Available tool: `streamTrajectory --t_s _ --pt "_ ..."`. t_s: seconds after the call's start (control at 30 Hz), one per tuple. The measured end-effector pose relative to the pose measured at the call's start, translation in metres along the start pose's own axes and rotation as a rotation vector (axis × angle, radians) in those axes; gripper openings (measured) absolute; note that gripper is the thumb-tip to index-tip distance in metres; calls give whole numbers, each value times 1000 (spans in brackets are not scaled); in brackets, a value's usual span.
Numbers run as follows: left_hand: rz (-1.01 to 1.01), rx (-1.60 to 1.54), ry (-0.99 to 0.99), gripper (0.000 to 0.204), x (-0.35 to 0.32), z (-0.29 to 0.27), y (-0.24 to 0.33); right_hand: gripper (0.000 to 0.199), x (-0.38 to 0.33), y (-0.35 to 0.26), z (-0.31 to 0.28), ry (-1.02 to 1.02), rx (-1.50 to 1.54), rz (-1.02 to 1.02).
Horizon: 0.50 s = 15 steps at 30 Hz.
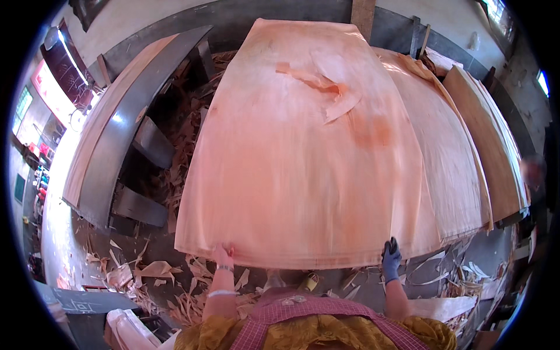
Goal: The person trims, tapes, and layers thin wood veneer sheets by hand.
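Observation:
A large, pale orange-pink sheet of wood veneer (280, 169) lies in front of me on top of a stack. My bare left hand (224, 255) is closed on its near edge, left of the middle, with the fingertips partly hidden. Farther right along that edge, my right hand (391, 256) wears a blue-grey glove with dark fingers. It also pinches the sheet's edge, where a crease runs up from the fingers. A torn, curled veneer scrap (332, 90) rests on the far half of the sheet.
More veneer stacks (449, 146) stand at the right, and a person (532, 172) is at the far right edge. On the left is a long grey bench (108, 169) topped with wood strips. Veneer scraps (157, 269) litter the floor around my feet.

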<state>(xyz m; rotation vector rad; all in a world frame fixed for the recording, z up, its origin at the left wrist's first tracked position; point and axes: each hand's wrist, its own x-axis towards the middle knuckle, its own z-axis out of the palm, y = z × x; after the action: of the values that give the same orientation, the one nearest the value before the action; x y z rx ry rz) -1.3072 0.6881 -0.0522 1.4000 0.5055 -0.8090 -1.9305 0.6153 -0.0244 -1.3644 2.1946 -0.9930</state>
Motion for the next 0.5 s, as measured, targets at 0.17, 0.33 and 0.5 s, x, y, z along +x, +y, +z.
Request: streamTrajectory --t_s 0.17,0.33,0.5 --pt "-20 -25 2 15 -22 -28 -7 41 -30 69 1 59 118 18" --pt "28 -33 1 14 -4 14 2 42 9 61 12 52 -58 -81" --pt "81 -40 62 14 -9 -1 14 47 -6 1 13 -110 81 166"
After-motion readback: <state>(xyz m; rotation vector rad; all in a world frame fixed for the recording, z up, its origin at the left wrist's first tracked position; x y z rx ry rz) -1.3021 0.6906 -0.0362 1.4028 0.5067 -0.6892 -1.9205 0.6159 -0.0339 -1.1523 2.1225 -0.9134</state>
